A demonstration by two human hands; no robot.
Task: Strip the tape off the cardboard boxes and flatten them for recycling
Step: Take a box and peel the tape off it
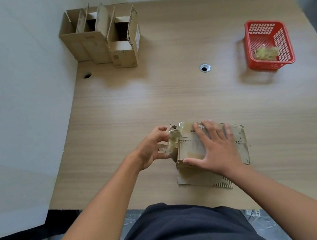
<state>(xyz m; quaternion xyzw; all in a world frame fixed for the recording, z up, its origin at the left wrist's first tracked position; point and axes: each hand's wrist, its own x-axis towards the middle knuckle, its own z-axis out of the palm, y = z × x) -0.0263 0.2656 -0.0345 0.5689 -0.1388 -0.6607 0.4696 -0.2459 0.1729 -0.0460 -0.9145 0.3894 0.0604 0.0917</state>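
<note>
Clear tape [171, 142], crumpled and half peeled, is in the grip of the left hand [153, 146], pinched between thumb and fingertips at the left end of the cardboard box [239, 141]. The right hand [216, 148] lies flat, fingers spread, pressing that box onto the counter [170, 94]. It is best to pull low and steadily away from the pressing palm (a jerk would likely tear the strip). Three open-topped boxes [102, 38] stand at the far left; the red basket [268, 43] sits at the far right.

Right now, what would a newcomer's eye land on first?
Nearest, the right hand holds down a cardboard box while the left hand pinches clear tape at its left end. The red basket at far right stands out, and upright open boxes stand at far left.
</note>
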